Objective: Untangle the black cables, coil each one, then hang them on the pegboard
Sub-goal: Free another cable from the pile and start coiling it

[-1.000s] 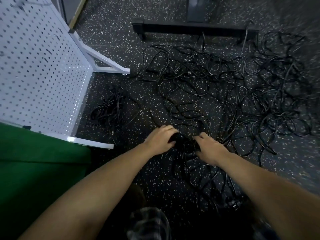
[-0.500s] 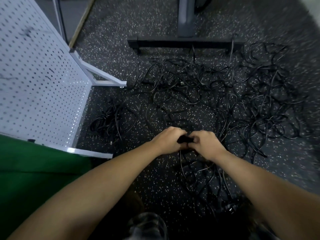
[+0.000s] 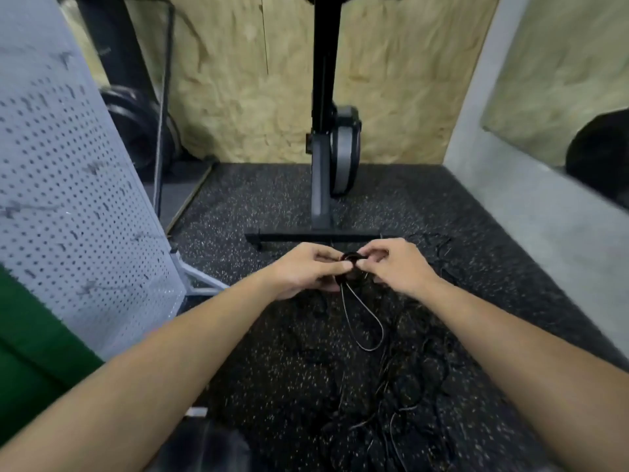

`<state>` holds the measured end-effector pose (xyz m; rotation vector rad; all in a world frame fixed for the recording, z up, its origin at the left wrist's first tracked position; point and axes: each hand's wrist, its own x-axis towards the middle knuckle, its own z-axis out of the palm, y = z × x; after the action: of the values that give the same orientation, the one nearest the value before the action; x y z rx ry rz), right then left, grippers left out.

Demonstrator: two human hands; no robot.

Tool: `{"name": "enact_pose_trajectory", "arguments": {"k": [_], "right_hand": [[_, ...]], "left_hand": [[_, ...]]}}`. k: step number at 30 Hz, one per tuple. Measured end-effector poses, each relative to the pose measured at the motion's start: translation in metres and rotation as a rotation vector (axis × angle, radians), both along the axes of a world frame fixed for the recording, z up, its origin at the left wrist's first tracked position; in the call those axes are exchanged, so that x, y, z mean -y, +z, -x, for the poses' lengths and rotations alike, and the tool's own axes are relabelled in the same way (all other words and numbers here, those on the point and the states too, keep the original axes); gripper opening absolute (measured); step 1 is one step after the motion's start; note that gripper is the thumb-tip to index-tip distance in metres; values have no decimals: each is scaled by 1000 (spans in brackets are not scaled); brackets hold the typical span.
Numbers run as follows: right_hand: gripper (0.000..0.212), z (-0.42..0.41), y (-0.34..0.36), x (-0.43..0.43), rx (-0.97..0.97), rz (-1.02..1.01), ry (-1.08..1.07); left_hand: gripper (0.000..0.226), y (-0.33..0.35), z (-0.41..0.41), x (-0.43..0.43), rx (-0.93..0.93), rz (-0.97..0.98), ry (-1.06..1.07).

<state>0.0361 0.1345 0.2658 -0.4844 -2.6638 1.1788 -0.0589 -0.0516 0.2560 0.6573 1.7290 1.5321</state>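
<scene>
Tangled pile of thin black cables [image 3: 401, 396] on speckled dark floor [image 3: 272, 386], nearest. Above it, left hand [image 3: 303, 270] and right hand [image 3: 398, 267] both pinch a small black cable bundle [image 3: 352, 265] — one loop dangles. Risk: loop snags the pile, bundle unravels. White perforated pegboard [image 3: 68, 216] stands left.

The pegboard [image 3: 68, 185] was pale grey-white, patterned with rows of dark holes. Beside it the floor [image 3: 272, 206] was black, flecked white, and the cable [image 3: 353, 256] plain black. Behind it the wallboard [image 3: 255, 97] was mottled tan.
</scene>
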Motion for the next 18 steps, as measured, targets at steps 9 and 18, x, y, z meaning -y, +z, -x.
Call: {"name": "enact_pose_trajectory", "arguments": {"k": [9, 18], "right_hand": [[27, -38, 40, 5, 40, 343, 52], [26, -17, 18, 7, -99, 602, 85]], "left_hand": [[11, 54, -45, 1, -916, 98, 200], [7, 33, -26, -3, -894, 42, 309]]}}
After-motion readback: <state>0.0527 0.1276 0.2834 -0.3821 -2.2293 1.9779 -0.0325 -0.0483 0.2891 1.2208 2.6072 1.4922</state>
